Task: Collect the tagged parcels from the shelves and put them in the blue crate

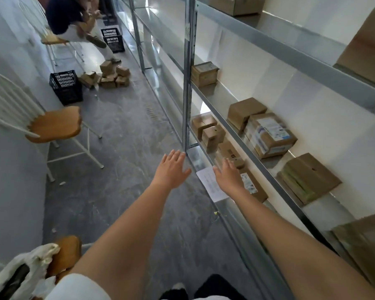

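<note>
Both my arms reach forward toward a grey metal shelf unit [187, 87] on my right. My left hand [171, 168] is open, fingers spread, over the floor beside the shelf post, holding nothing. My right hand [227, 176] is open too, hovering at the lower shelf's edge over a flat brown parcel with a white label [252, 186] and a white paper sheet [210, 185]. More cardboard parcels sit on that shelf [212, 133] and the one above, including a labelled box [268, 135]. A dark crate [66, 86] stands on the floor far left.
A second dark crate [113, 39] stands further down the aisle beside a seated person [74, 20]. A pile of small boxes [110, 76] lies on the floor. White chairs with wooden seats [54, 124] line the left wall. The aisle floor is grey stone.
</note>
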The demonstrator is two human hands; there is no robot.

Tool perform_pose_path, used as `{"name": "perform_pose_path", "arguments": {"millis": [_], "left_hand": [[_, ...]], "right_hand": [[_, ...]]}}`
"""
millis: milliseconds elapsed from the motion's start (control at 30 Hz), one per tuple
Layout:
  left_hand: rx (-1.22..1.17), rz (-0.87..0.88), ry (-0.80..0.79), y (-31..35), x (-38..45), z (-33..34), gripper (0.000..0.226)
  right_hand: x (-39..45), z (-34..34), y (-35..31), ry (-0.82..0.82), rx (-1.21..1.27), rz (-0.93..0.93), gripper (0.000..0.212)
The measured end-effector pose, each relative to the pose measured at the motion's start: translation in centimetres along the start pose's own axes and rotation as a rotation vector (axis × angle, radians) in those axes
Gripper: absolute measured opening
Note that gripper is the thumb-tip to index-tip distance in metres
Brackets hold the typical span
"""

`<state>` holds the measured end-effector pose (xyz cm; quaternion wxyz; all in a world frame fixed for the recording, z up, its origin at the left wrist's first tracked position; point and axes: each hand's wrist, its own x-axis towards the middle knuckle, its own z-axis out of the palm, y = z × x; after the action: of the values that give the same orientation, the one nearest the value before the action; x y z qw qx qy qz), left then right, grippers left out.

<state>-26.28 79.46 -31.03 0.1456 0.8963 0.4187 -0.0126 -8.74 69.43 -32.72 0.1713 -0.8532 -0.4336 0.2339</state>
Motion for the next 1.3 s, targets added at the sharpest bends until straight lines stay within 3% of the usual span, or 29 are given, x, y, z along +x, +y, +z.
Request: {"name": "perform_pose_path", "arguments": {"millis": [200,333,533,800,1033,1300], "left_hand": [[0.005,0.162,-0.022,-1.0,12.6,-1.8,0.065],[0.017,0.164,-0.002,-1.1,22.6,-3.8,0.066],[-0.118,0.222,-0.032,3.5,35.0,-5.8,0.061],[-0.426,0.231,-0.382,9.0,44.7,-4.2,0.06],[-0.407,0.319,-0.781,9.5,50.4,-0.3,0.052],[-0.639,0.31,-0.748,4.7,52.9,-4.2,0.041]], "right_hand": [[10.5,-2.2,-1.2,0.173,0.362,0.219,0.061],[18.9,-4.6,-2.4,0.322,0.5,0.271,0.058],[27.9,-8.8,-3.0,0.555,0.47,0.346,0.061],[34.4,-11.1,-1.3,0.586,0.385,0.729,0.065],[36.6,-9.8,-3.7,0.672,0.486,0.983,0.065],[37.7,-7.8,-7.8,0.677,0.701,0.829,0.06]]}}
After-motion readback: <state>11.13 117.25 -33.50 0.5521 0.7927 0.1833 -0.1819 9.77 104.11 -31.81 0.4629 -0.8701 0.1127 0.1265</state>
